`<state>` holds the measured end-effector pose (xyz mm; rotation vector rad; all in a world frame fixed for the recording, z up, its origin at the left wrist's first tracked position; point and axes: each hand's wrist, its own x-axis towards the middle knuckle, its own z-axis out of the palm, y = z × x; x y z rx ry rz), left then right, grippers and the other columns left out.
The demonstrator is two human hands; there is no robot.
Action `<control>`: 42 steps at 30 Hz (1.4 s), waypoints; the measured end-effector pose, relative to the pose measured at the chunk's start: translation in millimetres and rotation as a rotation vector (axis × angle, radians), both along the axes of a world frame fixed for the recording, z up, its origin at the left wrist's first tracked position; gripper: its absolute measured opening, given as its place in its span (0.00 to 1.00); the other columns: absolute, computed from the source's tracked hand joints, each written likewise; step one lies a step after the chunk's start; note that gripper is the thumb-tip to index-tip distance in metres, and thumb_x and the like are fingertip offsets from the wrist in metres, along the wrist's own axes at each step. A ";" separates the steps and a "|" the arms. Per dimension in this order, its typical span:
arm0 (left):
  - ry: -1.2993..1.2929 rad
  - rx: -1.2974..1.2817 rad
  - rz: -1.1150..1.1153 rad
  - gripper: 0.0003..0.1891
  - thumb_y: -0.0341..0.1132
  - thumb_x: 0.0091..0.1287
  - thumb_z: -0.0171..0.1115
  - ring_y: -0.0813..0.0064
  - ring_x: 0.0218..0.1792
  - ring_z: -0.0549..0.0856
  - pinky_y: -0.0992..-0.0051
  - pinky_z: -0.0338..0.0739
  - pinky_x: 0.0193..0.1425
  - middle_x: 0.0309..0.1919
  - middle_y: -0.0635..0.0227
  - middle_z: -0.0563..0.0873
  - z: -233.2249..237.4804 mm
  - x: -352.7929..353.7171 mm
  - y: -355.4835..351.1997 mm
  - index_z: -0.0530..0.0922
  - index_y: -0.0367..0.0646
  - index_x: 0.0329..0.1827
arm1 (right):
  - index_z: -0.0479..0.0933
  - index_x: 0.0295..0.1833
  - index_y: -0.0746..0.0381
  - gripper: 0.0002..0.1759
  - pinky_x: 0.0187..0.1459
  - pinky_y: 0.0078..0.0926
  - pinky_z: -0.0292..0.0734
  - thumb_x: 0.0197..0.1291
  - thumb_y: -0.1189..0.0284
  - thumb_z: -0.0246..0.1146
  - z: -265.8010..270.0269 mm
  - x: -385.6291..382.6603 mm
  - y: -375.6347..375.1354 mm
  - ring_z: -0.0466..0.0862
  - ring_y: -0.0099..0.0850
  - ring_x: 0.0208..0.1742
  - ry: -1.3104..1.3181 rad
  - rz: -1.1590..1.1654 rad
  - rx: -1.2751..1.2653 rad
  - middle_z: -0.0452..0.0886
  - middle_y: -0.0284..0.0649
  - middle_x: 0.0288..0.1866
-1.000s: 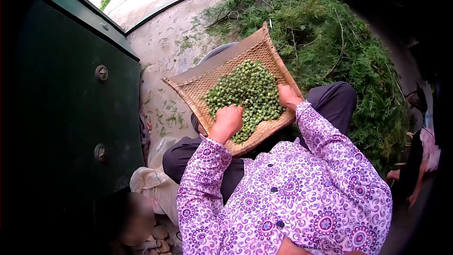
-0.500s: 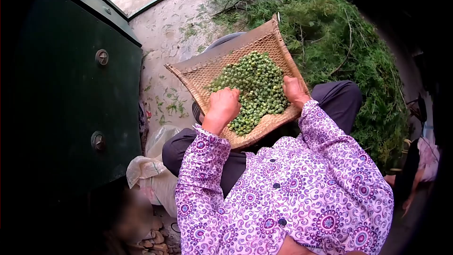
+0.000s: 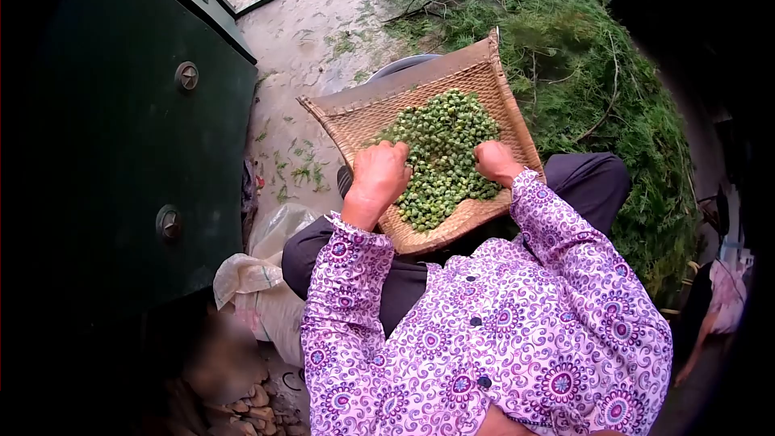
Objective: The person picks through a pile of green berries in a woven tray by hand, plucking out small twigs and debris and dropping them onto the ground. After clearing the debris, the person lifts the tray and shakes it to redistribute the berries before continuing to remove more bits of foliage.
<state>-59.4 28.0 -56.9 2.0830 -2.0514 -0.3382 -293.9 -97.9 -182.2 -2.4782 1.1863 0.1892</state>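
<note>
A woven winnowing basket (image 3: 468,222) rests across my lap, its open side edged with a flat strip. Small round green cones (image 3: 440,194) lie heaped in its middle. My left hand (image 3: 379,178) is over the left part of the heap, fingers curled down into the cones. Closed likewise, my right hand (image 3: 496,161) touches the heap's right side, inside the basket wall. Whatever lies between the fingers of either hand is hidden.
A large pile of cut green branches (image 3: 597,73) spreads on the right. Behind the basket shows the rim of a metal basin (image 3: 404,63). A dark green door (image 3: 137,161) stands at left, with a pale woven sack (image 3: 262,295) near my knee and wood pieces (image 3: 250,416) below.
The view has shifted, so the basket appears slightly farther right. My right hand has moved inward from near the right wall, closer to my left hand.
</note>
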 end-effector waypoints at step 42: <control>0.670 0.266 -0.024 0.23 0.33 0.53 0.62 0.58 0.45 0.80 0.67 0.73 0.50 0.45 0.51 0.80 -8.6 -23.2 -13.4 0.73 0.38 0.53 | 0.74 0.34 0.61 0.04 0.20 0.13 0.67 0.58 0.72 0.58 66.3 21.2 35.9 0.69 0.15 0.18 -1.005 -0.506 1.542 0.70 0.26 0.21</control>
